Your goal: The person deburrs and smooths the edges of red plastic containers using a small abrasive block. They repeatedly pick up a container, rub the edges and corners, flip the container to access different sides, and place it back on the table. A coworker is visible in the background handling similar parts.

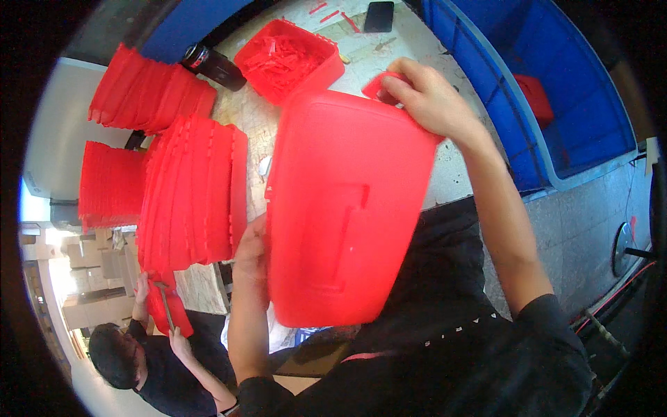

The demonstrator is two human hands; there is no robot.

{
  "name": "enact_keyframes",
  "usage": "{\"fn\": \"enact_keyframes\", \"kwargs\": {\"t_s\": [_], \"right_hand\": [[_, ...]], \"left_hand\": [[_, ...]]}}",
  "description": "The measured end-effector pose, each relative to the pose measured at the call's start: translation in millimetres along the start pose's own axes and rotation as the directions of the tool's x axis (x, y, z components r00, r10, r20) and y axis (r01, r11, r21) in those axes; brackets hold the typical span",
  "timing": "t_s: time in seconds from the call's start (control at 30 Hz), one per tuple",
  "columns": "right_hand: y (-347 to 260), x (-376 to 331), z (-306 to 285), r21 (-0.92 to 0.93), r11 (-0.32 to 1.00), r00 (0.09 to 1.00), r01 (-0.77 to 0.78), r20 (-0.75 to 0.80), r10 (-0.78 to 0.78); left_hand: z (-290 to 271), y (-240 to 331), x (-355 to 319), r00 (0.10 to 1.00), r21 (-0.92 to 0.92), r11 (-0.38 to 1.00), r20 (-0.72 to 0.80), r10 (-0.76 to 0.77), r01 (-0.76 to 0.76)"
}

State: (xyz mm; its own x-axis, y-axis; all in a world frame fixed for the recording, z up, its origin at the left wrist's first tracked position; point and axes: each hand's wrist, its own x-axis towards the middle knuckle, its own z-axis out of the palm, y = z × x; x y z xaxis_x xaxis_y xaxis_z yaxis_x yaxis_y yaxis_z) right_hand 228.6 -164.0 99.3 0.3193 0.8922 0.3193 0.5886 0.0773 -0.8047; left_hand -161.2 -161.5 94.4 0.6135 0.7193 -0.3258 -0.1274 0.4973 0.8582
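Observation:
A large red plastic toolbox, with a moulded recess on its broad face, stands tilted in front of me. My left hand grips its left edge; part of the fingers is hidden behind it. At the box's upper right corner, my right hand has its fingers closed round a small red plastic piece. Whether that piece is joined to the box, I cannot tell. Just beyond is a red bin filled with red plastic strips.
Tall stacks of red plastic shells line the left side, near a dark can. A black phone lies on the worn table. Blue crates stand at right, a red part inside. Lower left, a co-worker handles a red piece.

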Motion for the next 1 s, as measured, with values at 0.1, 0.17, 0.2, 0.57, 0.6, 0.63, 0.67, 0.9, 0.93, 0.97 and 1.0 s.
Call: {"fn": "enact_keyframes", "kwargs": {"t_s": [0.1, 0.17, 0.2, 0.57, 0.6, 0.63, 0.67, 0.9, 0.93, 0.97, 1.0], "right_hand": [[-17, 17, -7, -0.041, 0.997, 0.938, -0.066, -0.345, 0.048], [-29, 0, -35, 0.514, 0.858, 0.923, 0.026, -0.341, 0.176], [-37, -16, -40, 0.678, 0.735, 0.966, 0.011, -0.197, 0.168], [-51, -110, 13, 0.685, 0.631, 0.926, -0.364, 0.195, 0.322], [-52, -108, 11, 0.677, 0.645, 0.928, -0.355, 0.170, 0.333], [-52, -105, 9, 0.668, 0.660, 0.929, -0.344, 0.143, 0.340], [-53, -104, 9, 0.658, 0.675, 0.930, -0.335, 0.116, 0.349], [-62, -105, 15, 0.655, 0.727, 0.967, -0.207, 0.023, 0.254], [-62, -104, 14, 0.604, 0.771, 0.967, -0.202, 0.000, 0.254], [-62, -101, 14, 0.624, 0.742, 0.957, -0.247, 0.036, 0.288], [-62, -99, 14, 0.646, 0.714, 0.949, -0.272, 0.059, 0.308]], "left_hand": [[8, -8, 11, 0.993, 0.161, 0.981, -0.036, 0.114, -0.107], [21, -18, 13, 0.954, 0.130, 0.955, -0.107, 0.281, -0.266], [27, -23, 15, 0.940, 0.038, 0.951, -0.139, 0.310, -0.308], [92, -44, 3, 0.903, 0.078, 0.929, -0.219, 0.369, -0.361], [98, -43, 2, 0.904, 0.091, 0.930, -0.220, 0.367, -0.356], [103, -41, 1, 0.910, 0.089, 0.932, -0.204, 0.362, -0.351], [109, -40, 1, 0.916, 0.087, 0.935, -0.188, 0.355, -0.344], [120, -42, 5, 0.944, 0.033, 0.949, -0.092, 0.317, -0.315], [118, -42, 6, 0.937, 0.048, 0.941, -0.083, 0.339, -0.336], [116, -43, 6, 0.938, 0.038, 0.939, -0.061, 0.342, -0.341], [113, -44, 6, 0.941, 0.012, 0.942, -0.057, 0.335, -0.335]]}}
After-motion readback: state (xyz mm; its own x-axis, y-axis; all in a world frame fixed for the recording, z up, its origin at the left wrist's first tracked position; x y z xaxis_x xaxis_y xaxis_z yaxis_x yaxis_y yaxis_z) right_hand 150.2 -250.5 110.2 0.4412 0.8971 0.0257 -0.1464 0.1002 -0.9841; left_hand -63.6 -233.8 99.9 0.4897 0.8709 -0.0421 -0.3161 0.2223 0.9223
